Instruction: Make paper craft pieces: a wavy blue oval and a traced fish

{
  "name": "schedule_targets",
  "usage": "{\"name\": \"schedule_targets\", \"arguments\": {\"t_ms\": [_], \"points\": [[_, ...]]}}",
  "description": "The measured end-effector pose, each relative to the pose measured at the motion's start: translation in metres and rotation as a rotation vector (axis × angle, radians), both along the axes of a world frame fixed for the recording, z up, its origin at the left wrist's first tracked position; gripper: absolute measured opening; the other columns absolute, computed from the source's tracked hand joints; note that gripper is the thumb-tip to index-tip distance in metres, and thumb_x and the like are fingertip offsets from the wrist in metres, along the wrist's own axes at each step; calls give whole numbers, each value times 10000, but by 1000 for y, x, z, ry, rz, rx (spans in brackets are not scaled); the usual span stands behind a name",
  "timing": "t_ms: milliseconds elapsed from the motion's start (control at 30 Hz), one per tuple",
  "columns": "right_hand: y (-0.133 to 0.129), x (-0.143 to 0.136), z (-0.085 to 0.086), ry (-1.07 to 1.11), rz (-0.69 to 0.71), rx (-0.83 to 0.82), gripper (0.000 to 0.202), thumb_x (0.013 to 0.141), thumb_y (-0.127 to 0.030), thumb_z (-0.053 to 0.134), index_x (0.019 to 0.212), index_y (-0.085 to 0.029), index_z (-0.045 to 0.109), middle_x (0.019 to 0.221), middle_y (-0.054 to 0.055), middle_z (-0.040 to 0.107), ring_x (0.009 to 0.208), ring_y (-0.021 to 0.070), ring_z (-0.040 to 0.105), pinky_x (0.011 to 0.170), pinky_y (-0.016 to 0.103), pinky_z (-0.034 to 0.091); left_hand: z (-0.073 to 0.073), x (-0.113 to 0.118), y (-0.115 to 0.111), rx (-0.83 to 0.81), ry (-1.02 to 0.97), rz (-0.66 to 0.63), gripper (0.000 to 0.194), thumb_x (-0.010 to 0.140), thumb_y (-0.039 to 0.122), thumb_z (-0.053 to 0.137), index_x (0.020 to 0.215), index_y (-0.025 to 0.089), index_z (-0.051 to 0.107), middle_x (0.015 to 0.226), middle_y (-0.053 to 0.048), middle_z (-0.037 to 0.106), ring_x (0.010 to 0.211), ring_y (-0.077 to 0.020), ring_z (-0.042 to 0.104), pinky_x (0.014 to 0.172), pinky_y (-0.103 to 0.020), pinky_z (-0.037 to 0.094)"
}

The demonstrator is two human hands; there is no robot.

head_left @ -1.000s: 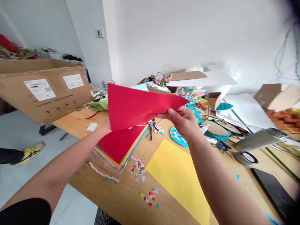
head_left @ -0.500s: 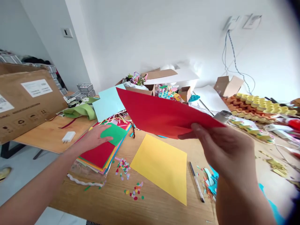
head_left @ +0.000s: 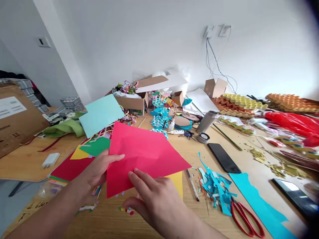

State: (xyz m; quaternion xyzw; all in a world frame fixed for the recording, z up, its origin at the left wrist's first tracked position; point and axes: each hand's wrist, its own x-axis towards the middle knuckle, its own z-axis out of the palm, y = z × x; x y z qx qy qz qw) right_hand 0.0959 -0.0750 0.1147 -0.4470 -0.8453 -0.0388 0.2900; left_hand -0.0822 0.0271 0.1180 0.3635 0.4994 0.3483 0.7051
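A sheet of red paper (head_left: 144, 151) is raised over the table, tilted toward me. My left hand (head_left: 101, 167) pinches its left edge, thumb on top and the other fingers hidden behind. Across the lower part of the sheet lie the outstretched fingers of my right hand (head_left: 156, 197), with the thumb apart below the edge. Mostly covered beneath is a yellow paper sheet (head_left: 178, 186). Left of the red sheet, a stack of coloured paper shows a dark red sheet (head_left: 72, 167) and a green piece (head_left: 98, 146).
Right of my hands lie a pen (head_left: 192, 185), blue paper scraps (head_left: 216, 187), red-handled scissors (head_left: 245, 217) and a phone (head_left: 223, 157). A metal flask (head_left: 206, 122) stands behind a tape roll (head_left: 203, 137). Open cardboard boxes (head_left: 132, 102) line the wall.
The red sheet has come left and down, carried by my right hand. My left hand has left the paper stack and taken its left edge. The view has turned right.
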Motion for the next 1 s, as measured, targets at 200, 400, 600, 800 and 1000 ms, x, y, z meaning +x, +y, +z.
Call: {"name": "schedule_targets", "arguments": {"t_ms": [200, 400, 600, 800, 1000], "points": [[3, 91, -17, 667, -548, -77, 404, 842, -451, 580, 1176, -224, 575, 1120, 126, 666, 938, 251, 668, 761, 369, 552, 8, -24, 12, -37, -34, -10, 437, 558, 196, 795, 976, 189, 667, 846, -83, 750, 722, -300, 710, 660, -423, 577], [2, 118, -45, 1302, -387, -749, 536, 717, -535, 676, 1127, -197, 606, 1105, 132, 687, 959, 305, 672, 688, 374, 587, -4, -17, 23, -65, -61, -187, 412, 579, 205, 789, 974, 165, 677, 888, -101, 747, 754, -290, 708, 722, -429, 558], [-6, 129, -72, 1418, -524, -850, 418, 640, -448, 762, 968, -212, 655, 947, 85, 740, 840, 314, 704, 666, 397, 598, -52, 4, 55, 79, -5, -386, 479, 663, 323, 737, 1099, 173, 606, 1069, -96, 697, 946, -219, 663, 791, -317, 508], [-2, 136, -103, 1460, -549, -898, 370, 618, -418, 772, 913, -222, 664, 873, 54, 749, 795, 299, 713, 667, 393, 601, -90, 4, 68, 95, 182, -446, 615, 699, 309, 657, 1262, 162, 458, 980, -95, 693, 829, -177, 665, 659, -267, 485], [-1, 128, -116, 1356, -708, -814, 452, 591, -501, 742, 925, -225, 612, 768, 45, 743, 718, 305, 713, 592, 383, 593, -95, 3, 61, 212, 361, -492, 521, 741, 290, 578, 1237, 156, 495, 955, -96, 686, 799, -176, 660, 620, -258, 493]]}}
